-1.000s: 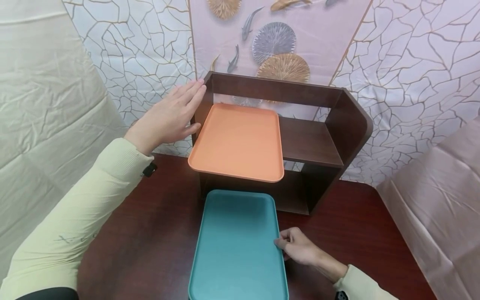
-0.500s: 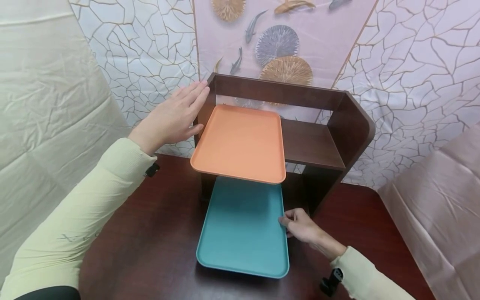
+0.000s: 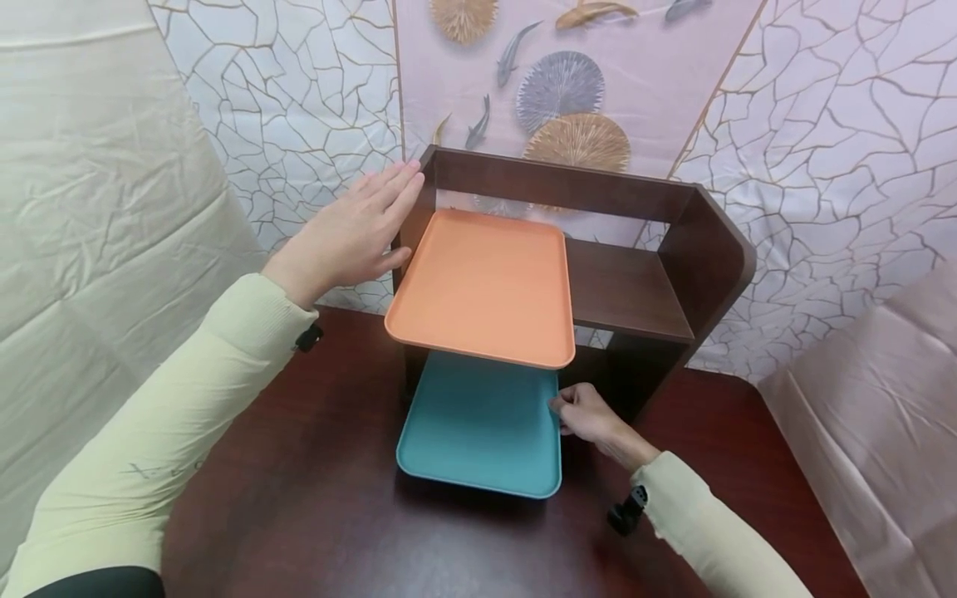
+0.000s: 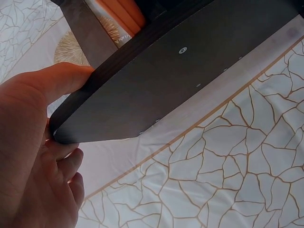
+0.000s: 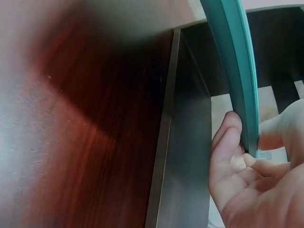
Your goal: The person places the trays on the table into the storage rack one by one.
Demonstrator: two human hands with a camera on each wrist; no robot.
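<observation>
The teal tray (image 3: 482,432) is partly inside the lower level of a dark brown two-tier desktop shelf (image 3: 628,286), its front end sticking out over the table. My right hand (image 3: 586,413) pinches the tray's right edge; in the right wrist view the thumb and fingers close on the teal rim (image 5: 237,71). My left hand (image 3: 351,228) holds the shelf's left side panel (image 4: 137,85), thumb on the front edge and fingers round the other side. An orange tray (image 3: 486,286) lies on the upper level, jutting out in front and hiding the teal tray's far end.
The shelf stands on a dark red-brown table (image 3: 314,498). Behind it hangs a patterned backdrop (image 3: 292,91), with a pale cloth (image 3: 97,166) on the left and a pinkish cloth (image 3: 882,399) on the right. The shelf's right side panel (image 3: 706,249) rises beyond my right hand.
The teal tray has slid away from me, under the orange tray and into the lower level, my right hand moving forward with it. My left hand stays on the shelf.
</observation>
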